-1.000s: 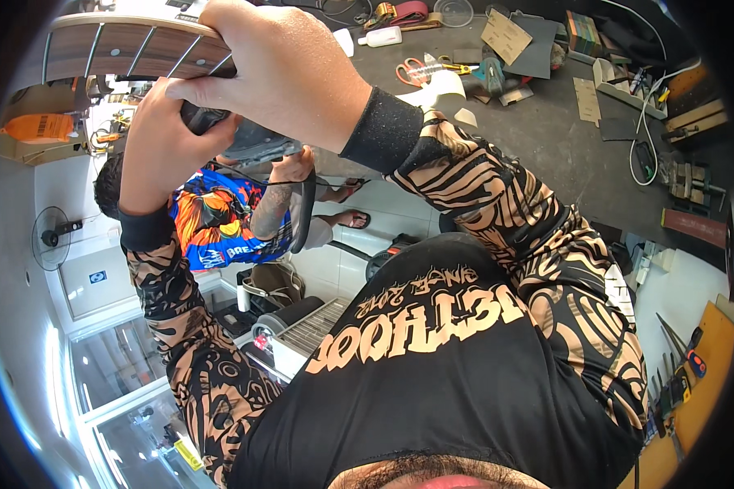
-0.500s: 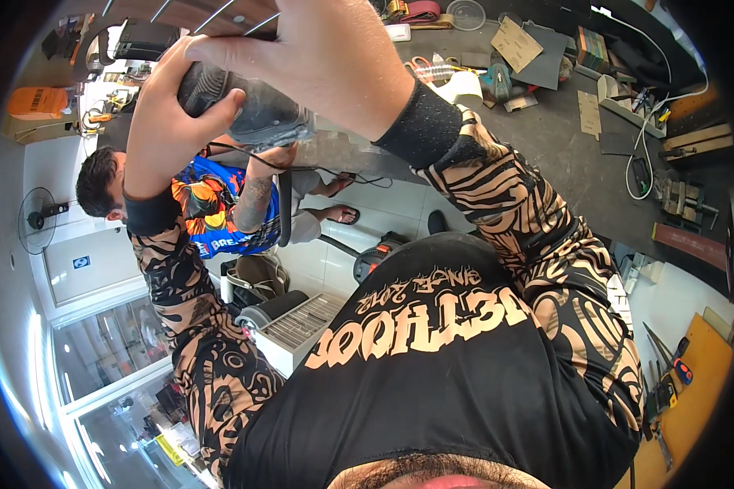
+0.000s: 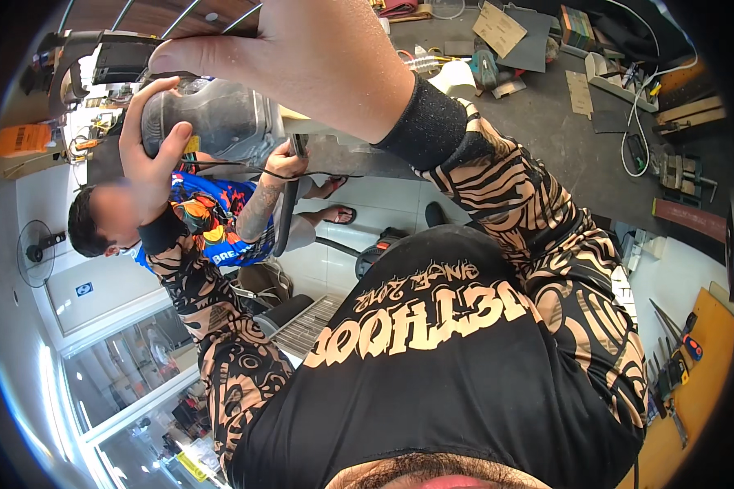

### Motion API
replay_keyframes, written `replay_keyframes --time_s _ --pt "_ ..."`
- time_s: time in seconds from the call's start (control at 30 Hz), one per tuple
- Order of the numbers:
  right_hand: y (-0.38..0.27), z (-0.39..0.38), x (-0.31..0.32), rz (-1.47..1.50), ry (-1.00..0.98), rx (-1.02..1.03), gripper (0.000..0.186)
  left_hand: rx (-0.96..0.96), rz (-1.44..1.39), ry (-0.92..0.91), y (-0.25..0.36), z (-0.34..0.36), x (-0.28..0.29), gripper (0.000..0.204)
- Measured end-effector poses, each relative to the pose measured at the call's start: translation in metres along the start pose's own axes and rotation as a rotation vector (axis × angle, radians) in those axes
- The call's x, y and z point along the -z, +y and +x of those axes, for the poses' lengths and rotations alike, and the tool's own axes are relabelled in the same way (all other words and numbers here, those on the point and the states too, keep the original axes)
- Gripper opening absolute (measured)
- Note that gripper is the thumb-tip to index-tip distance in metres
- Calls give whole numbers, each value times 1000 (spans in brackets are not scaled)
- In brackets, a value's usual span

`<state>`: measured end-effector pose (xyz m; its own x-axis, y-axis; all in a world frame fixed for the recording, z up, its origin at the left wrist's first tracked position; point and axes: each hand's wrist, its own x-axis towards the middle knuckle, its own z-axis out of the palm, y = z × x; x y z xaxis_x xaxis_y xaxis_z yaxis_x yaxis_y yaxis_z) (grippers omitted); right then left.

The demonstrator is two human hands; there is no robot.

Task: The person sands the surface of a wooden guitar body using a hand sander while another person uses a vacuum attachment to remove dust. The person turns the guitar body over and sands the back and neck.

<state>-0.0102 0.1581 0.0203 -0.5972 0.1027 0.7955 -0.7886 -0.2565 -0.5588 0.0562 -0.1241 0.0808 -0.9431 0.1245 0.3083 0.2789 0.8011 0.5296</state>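
My left hand (image 3: 148, 159) wraps round a dusty grey power tool (image 3: 208, 118), its thumb and fingers curved against the casing; the tool's working end is hidden. Above it, a brown fretboard (image 3: 200, 23) with silver frets and a pale dot runs off the upper edge. My right hand (image 3: 318, 69) reaches over from the right and is closed on the fretted neck, thumb along its near side and the other fingers out of sight. Pale dust clings to the right wrist and black cuff. Just below the tool, a co-worker's hand (image 3: 288, 159) holds the end of a black hose (image 3: 285, 216).
A dark workbench (image 3: 538, 134) carries sandpaper sheets (image 3: 500, 30), a teal tool (image 3: 484, 69), a tray (image 3: 616, 80) and a white cable. The co-worker (image 3: 212, 212) stands at the left. Behind the hose is a black vacuum (image 3: 377, 254) on the floor. Hand tools hang at the right.
Both hands, the fretted neck and the power tool have shifted left. More of the tool's casing shows, and the co-worker's hand with the hose end now appears beneath it.
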Motion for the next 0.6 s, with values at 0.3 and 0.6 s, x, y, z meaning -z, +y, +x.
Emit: replay_keyframes --time_s 0.3,0.6 --pt "5 6 1 30 -21 -14 41 25 -227 140 -38 -10 -13 70" --pt "19 0 -13 -219 96 31 47 25 -165 84 -2 -2 -5 56"
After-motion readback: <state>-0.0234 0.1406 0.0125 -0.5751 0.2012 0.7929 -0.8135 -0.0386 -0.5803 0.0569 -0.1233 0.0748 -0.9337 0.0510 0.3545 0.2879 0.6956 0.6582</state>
